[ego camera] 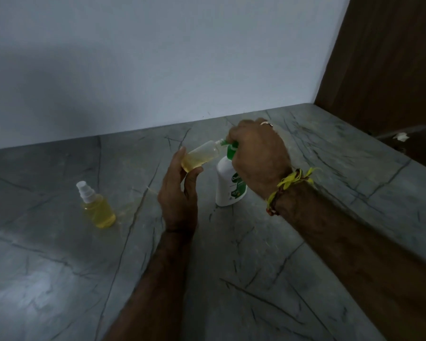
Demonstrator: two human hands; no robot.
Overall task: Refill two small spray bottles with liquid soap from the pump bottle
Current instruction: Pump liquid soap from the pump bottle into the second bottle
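Observation:
My left hand [178, 190] holds a small clear spray bottle [202, 156] without its cap, tilted with its open neck against the green pump nozzle. It is partly filled with yellow liquid. My right hand [257, 153] rests closed on top of the green pump head of the white pump bottle [228, 185], which stands upright on the grey marble counter [256, 267]. A second small spray bottle [97, 206], capped with a white sprayer and full of yellow liquid, stands upright at the left, apart from both hands.
A pale wall runs along the back of the counter. A dark wooden panel [389, 57] stands at the far right, with a small white scrap [401, 136] near its base. The counter edge falls away at the right.

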